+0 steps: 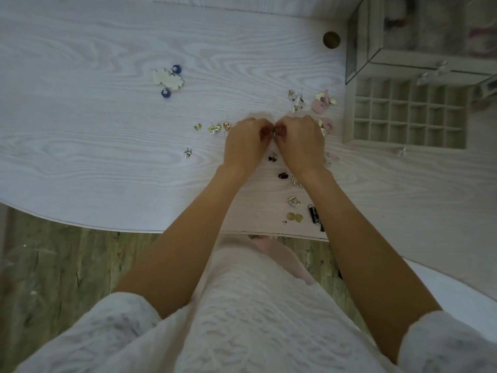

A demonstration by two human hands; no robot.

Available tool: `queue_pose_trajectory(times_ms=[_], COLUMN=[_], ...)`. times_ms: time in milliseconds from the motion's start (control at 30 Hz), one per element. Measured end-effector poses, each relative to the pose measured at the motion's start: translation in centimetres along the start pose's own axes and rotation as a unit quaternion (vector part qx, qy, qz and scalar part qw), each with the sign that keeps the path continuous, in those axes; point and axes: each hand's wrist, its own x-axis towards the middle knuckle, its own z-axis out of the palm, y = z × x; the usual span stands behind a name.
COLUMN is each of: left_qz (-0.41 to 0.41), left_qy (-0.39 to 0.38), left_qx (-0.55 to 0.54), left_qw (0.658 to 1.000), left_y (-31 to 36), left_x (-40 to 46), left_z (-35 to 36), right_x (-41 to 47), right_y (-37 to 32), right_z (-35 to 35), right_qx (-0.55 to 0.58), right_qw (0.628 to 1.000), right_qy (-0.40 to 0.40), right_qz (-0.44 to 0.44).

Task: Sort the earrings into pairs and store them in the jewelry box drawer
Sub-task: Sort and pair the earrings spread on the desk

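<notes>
Both your hands meet over the table (80,117): left hand (246,142) and right hand (301,141) pinch one small earring (274,131) between their fingertips. Other earrings (213,127) lie scattered nearby; the drawer (349,125) sits open, right.

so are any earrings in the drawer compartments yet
No, the drawer grid compartments look bare, while earrings such as the blue pair lie on the table.

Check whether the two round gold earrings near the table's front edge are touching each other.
Touching. The head view shows the two round gold earrings lying side by side on the table, their rims meeting with no wood visible between them.
</notes>
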Motion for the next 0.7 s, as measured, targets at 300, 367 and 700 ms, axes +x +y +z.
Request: queue_pose_trajectory(times_ms=[300, 367, 700], left_qz=[0.11, 0.151, -0.066], left_qy=[-0.026, 0.032, 0.035], left_qx=[0.003, 0.017, 0.08], left_qw=[0.994, 0.988, 0.994], left_y=[-0.6, -2.4, -9.6], left_x=[-2.5, -3.8, -2.4], left_z=[-4.9, -7.0, -9.4], right_x=[-0.3, -0.1, 3.0], right_y=[-0.3, -1.1, -7.6], right_z=[-1.9, -2.5, 2.3], right_qx=[0.019, 0.04, 0.046], right_qw=[0.996, 0.993, 0.979], right_qy=[0.031, 0.016, -0.083], right_qz=[-0.082, -0.114, -0.178])
